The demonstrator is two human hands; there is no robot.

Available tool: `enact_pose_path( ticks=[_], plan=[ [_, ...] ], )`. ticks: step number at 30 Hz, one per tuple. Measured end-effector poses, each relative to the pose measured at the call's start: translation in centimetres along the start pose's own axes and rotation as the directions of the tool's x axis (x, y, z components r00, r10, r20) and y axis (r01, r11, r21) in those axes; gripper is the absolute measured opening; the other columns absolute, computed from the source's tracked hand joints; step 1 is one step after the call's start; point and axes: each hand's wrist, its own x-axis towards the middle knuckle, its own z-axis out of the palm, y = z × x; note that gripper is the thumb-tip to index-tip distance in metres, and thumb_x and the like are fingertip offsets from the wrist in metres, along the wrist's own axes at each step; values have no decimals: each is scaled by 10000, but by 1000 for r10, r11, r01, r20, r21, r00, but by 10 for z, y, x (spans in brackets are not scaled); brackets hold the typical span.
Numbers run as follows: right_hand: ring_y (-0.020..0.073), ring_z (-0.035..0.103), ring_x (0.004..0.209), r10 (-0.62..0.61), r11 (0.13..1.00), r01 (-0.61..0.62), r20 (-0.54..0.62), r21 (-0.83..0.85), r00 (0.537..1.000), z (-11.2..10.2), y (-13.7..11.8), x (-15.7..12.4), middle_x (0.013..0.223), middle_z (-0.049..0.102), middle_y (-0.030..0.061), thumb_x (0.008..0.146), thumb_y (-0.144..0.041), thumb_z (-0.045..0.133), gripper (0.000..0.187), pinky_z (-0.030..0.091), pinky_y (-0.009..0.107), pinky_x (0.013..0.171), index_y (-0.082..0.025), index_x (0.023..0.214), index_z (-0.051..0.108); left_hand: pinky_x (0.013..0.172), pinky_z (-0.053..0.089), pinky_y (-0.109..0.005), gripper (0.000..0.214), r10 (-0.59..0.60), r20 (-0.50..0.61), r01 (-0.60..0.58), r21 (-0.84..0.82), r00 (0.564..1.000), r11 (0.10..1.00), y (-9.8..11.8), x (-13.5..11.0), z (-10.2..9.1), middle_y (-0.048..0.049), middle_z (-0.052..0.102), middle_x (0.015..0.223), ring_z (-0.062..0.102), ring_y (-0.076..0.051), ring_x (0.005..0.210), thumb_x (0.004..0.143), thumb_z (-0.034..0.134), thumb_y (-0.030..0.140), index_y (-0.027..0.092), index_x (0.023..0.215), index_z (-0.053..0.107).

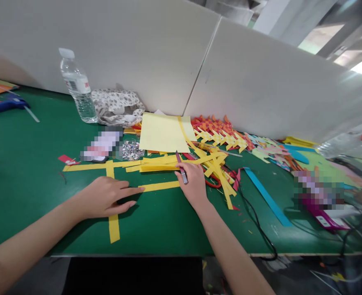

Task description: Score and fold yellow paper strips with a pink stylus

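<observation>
My left hand [107, 197] lies flat on the green table [30, 164], its fingers stretched out and pressing the left end of a short yellow paper strip [160, 186]. Under the hand a longer yellow strip [113, 221] runs toward me. My right hand [192, 182] is closed on a small craft knife [181, 170], whose tip points at the right end of the short strip and at a stack of yellow strips [159, 166]. A pale yellow sheet [164, 133] lies behind them.
A water bottle [79, 92] and a patterned cloth pouch [117, 107] stand by the white partition. Woven orange and yellow paper pieces [220, 133], red scissors [211, 180], a blue strip [268, 198], black cable [256, 223] and a blue glue gun [4, 104] lie around.
</observation>
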Motion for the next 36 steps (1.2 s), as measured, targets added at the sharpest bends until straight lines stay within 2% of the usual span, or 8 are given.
enact_pose_path(
  ticks=[6,12,15,17,22,28,31,36],
  plan=[
    [254,583,877,-39,999,36,-79,-40,996,1,2,-1,894,662,74,817,-112,477,203,418,403,837,-209,968,572,462,314,-236,389,-2,2,2,-31,1000,1000,0,0,1,-1,602,689,544,-110,517,921,385,398,276,1259,534],
    [239,563,785,-100,991,92,-83,-98,992,8,8,1,764,642,47,833,-128,493,157,404,406,816,-220,910,593,477,322,-246,389,-16,27,16,-20,1000,1000,0,0,2,-4,615,705,566,-128,540,920,381,407,288,1256,538],
    [222,555,752,-131,989,114,-213,-92,968,4,6,0,741,643,35,863,-150,488,132,406,400,813,-227,878,593,491,332,-248,409,-54,32,54,-2,998,999,0,-1,4,-11,631,711,587,-147,562,915,379,427,292,1271,529],
    [218,562,776,-131,991,120,-348,-53,928,0,4,-1,777,659,36,863,-155,508,113,419,384,799,-229,887,589,492,332,-256,436,-159,16,158,51,987,986,-1,0,6,-27,655,738,608,-175,587,916,363,449,272,1278,528],
    [216,591,825,-156,983,185,-499,10,853,-7,-1,-3,866,689,37,836,-108,521,175,434,401,842,-242,935,573,434,257,-263,508,-530,-122,544,159,839,824,-4,2,6,-91,692,928,633,-241,642,925,292,473,207,1311,489],
    [212,615,808,-179,979,203,-411,14,894,-5,-1,-6,873,686,28,754,-39,493,294,401,447,934,-236,962,560,481,340,-248,451,-630,-100,607,-184,770,773,-10,12,-12,-35,682,842,602,-177,619,923,273,476,219,1052,620],
    [195,612,731,-154,982,182,-369,41,916,-3,-1,-7,871,674,23,718,-29,478,344,430,428,894,-231,988,545,529,389,-248,413,-598,-126,559,-246,792,792,-12,25,-20,-28,679,923,619,-184,730,909,315,494,231,1027,611],
    [194,599,717,-59,986,109,-358,123,932,-4,-2,-9,939,660,50,723,-44,475,338,485,355,731,-220,1007,529,722,449,-290,362,-400,-178,366,-198,899,909,-10,59,-15,-43,653,1060,581,-220,1008,885,395,491,223,1000,609]
  ],
)
